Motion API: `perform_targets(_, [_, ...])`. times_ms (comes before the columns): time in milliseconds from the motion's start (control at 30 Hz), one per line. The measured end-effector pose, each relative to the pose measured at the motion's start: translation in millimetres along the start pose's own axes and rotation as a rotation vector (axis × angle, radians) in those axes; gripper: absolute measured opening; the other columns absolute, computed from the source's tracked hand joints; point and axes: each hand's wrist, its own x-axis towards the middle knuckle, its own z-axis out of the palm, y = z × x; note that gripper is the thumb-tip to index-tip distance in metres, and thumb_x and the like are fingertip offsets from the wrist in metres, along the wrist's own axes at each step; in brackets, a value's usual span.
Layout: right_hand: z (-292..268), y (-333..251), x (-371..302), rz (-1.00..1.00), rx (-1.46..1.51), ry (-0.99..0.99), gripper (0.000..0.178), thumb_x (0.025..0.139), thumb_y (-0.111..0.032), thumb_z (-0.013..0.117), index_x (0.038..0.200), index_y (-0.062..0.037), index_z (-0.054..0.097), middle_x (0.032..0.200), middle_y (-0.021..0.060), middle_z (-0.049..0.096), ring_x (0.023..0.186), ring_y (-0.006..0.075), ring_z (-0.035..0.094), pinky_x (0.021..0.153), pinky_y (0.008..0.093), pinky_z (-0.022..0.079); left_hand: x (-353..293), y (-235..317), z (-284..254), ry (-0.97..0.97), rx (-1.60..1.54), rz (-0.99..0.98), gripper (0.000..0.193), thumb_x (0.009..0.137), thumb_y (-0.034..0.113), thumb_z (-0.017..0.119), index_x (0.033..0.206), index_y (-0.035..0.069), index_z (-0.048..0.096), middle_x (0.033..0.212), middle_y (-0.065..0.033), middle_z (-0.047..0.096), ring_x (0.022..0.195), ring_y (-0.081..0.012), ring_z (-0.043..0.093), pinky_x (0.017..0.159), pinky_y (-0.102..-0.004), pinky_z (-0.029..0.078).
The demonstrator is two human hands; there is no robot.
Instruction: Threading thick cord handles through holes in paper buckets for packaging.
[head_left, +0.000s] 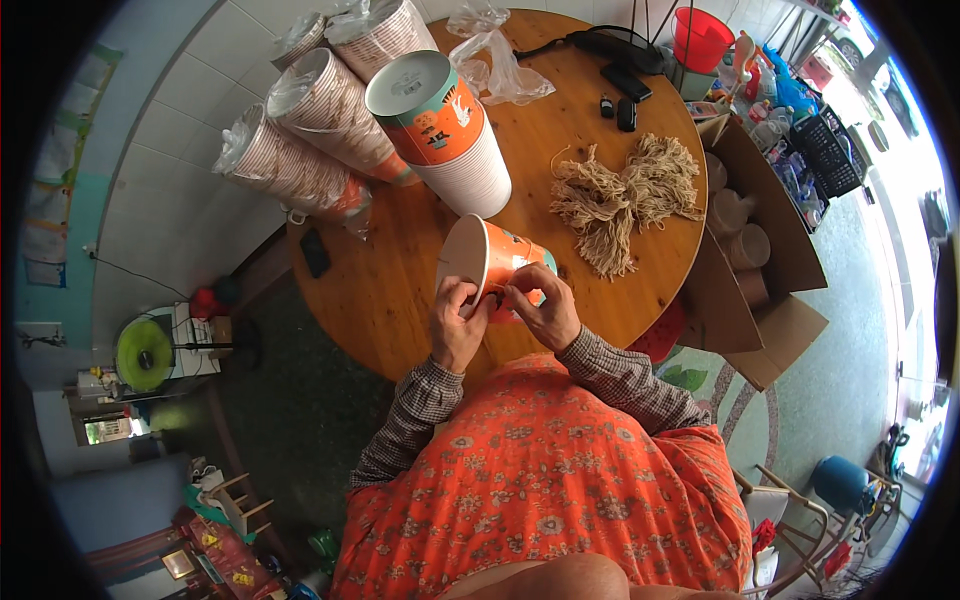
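An orange paper bucket (pixel 508 252) with a white inside lies tilted at the table's near edge, its mouth turned to the left. My left hand (pixel 458 328) is closed on the bucket's rim, its fingertips at the near side. Close beside it, my right hand (pixel 547 312) pinches with thumb and forefinger against the bucket's side. Whatever sits between those fingertips is too small to make out. Just beyond stands a tall stack of upside-down paper buckets (pixel 460 170), with an orange and green printed one on top. Right of it lies a bundle of beige strings (pixel 625 205).
Plastic-wrapped bucket stacks (pixel 335 115) lean at the table's back left. A dark phone (pixel 314 253) lies at the left edge. Clear plastic bags (pixel 500 65) and a black bag (pixel 620 48) lie at the back. On the right, an open cardboard box (pixel 785 240) holds pale buckets.
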Motion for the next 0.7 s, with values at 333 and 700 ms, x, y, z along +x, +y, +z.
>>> perform_targets(333, [3.2,-0.9,0.1,0.032,0.010,0.005,0.009,0.080,-0.003,0.064,0.084,0.0013,0.057,0.080,0.0073,0.058,0.070,0.0149,0.059,0.068,0.0276,0.048,1.3,9.7,0.8,0.023,0.105,0.079,0.019,0.071,0.001,0.070,0.083,0.002,0.055,0.086,-0.0098,0.054,0.077,-0.0264,0.056,0.066,-0.0332,0.046])
perform_targets(700, [5.8,1.7,-0.1,0.042,-0.011,0.020,0.012,0.079,-0.005,0.066,0.085,0.0011,0.057,0.079,0.0098,0.059,0.069,0.0174,0.061,0.064,0.0290,0.051,-1.5,18.7,5.0,-0.013,0.158,0.163,0.023,0.074,-0.001,0.068,0.093,0.004,0.056,0.086,-0.0107,0.054,0.076,-0.0288,0.058,0.063,-0.0363,0.048])
